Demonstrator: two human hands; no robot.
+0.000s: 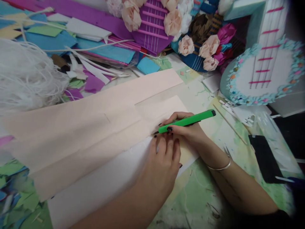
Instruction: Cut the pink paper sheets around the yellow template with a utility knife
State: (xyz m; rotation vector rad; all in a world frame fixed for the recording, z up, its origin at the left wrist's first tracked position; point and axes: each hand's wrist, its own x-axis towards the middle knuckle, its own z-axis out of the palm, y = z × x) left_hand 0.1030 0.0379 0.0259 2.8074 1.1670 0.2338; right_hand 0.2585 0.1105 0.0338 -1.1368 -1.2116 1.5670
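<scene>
My right hand is closed around a bright green craft knife, its tip touching the edge of a long pale pink paper sheet. My left hand lies flat, fingers stretched forward, pressing on a white foam board strip that runs along the pink sheet's near edge. The left fingertips sit just beside the knife tip. A thin bangle circles my right wrist.
A tangle of white string lies at the left. Coloured paper scraps and paper-flower decorations crowd the back. A round white and teal decorated piece stands at right, with a black phone and a wooden stick nearby.
</scene>
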